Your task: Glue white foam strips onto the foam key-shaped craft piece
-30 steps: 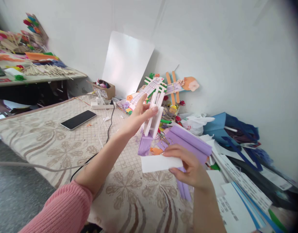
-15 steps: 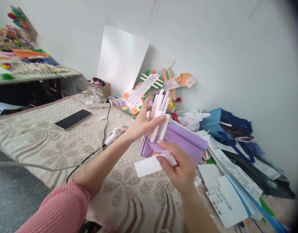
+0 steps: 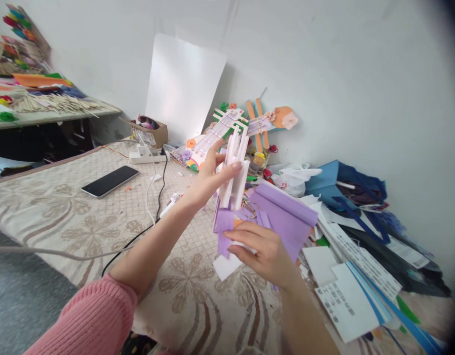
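Note:
My left hand (image 3: 216, 180) is closed around a white craft piece (image 3: 233, 172) made of narrow upright strips, with the thumb across its front. Below it, my right hand (image 3: 264, 251) pinches a strip of purple paper (image 3: 224, 231) together with a white card (image 3: 227, 267), part of which the fingers hide. Just beyond the right fingers, the looped handles of scissors (image 3: 250, 209) lie by a larger purple sheet (image 3: 283, 217) with a rolled edge. Whether the purple strip touches the white craft piece I cannot tell.
A black phone (image 3: 110, 181), a power strip (image 3: 148, 157) with cords and a small cardboard box (image 3: 149, 130) are on the left. Decorated paper guitars (image 3: 220, 130) lean at the wall. White cards (image 3: 348, 303) and a blue bag (image 3: 338, 190) crowd the right.
My left hand and the white craft piece have shifted slightly left. My right hand has moved a little lower and left, and more of the purple strip shows, now over the white card.

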Motion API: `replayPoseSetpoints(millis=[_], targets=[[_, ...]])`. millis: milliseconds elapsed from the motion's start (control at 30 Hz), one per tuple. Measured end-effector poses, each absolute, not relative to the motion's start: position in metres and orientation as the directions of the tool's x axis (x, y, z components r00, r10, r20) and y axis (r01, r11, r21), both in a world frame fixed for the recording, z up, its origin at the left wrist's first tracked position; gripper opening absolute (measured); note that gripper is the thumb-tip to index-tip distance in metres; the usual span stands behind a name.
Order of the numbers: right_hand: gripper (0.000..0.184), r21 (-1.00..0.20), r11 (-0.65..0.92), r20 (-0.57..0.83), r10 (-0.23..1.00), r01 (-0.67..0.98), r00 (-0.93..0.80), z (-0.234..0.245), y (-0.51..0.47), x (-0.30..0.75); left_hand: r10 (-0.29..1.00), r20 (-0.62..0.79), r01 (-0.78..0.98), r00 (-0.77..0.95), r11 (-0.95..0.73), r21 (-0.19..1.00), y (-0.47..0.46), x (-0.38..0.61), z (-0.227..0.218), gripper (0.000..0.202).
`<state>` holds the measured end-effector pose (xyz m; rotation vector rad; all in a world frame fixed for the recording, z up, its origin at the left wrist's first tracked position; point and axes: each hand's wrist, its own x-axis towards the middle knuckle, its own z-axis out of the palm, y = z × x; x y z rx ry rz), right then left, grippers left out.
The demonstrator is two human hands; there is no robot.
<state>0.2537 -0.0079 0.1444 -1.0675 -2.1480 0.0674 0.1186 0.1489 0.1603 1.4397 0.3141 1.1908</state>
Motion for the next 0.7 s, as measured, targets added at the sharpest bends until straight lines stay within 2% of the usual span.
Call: replayPoseSetpoints(millis=[200,300,400,533,700], targets=[[0.018,-0.586,0.550,0.521,0.818,0.595,-0.242,0.142,0.000,0.250,0.770,0.468,-0.422,0.434,-0.285,0.861,0.149,0.119,0.160,0.088],[0.016,-0.668,0.416,0.477,0.876,0.617,-0.075,0.136,0.003,0.243,0.769,0.467,-0.428,0.437,-0.279,0.860,0.150,0.120,0.158,0.089],[0.023,-0.709,0.269,0.430,0.898,0.652,0.097,0.130,0.005,0.236,0.760,0.476,-0.440,0.442,-0.279,0.853,0.149,0.121,0.157,0.089],[0.026,-0.765,0.179,0.336,0.931,0.619,0.146,0.126,0.009,0.237,0.755,0.476,-0.438,0.450,-0.278,0.855,0.148,0.123,0.156,0.091],[0.040,-0.834,0.103,0.195,0.974,0.542,0.116,0.122,0.011,0.245,0.757,0.471,-0.442,0.453,-0.268,0.856,0.147,0.126,0.156,0.093]])
